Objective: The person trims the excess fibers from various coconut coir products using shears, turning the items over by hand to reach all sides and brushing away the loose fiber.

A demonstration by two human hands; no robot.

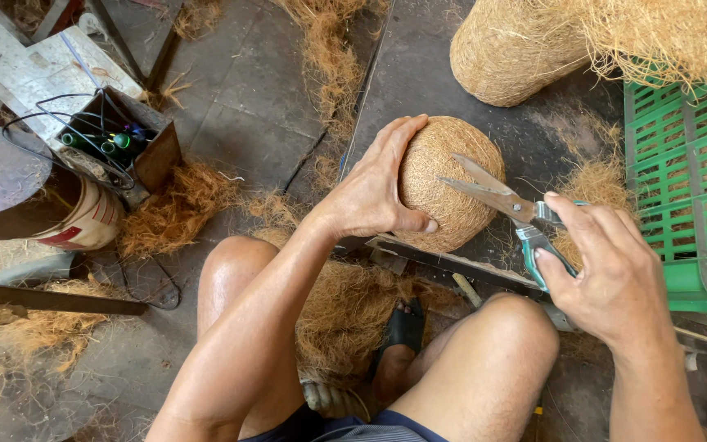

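My left hand [374, 190] grips a round ball of brown coir fibre [458, 176], with the thumb under it and the fingers over its left side. My right hand [607, 266] holds a pair of scissors [505, 200] with green handles. The blades are parted and their tips lie against the ball's surface. My bare knees show below the ball, and one foot in a dark sandal rests between them.
A green plastic crate [689, 188] stands at the right. A larger coir form [509, 49] and loose fibre lie behind it. At the left are a small box with wires and bottles [120, 139] and a round metal lid on a tin [10, 184]. Fibre clumps litter the concrete floor.
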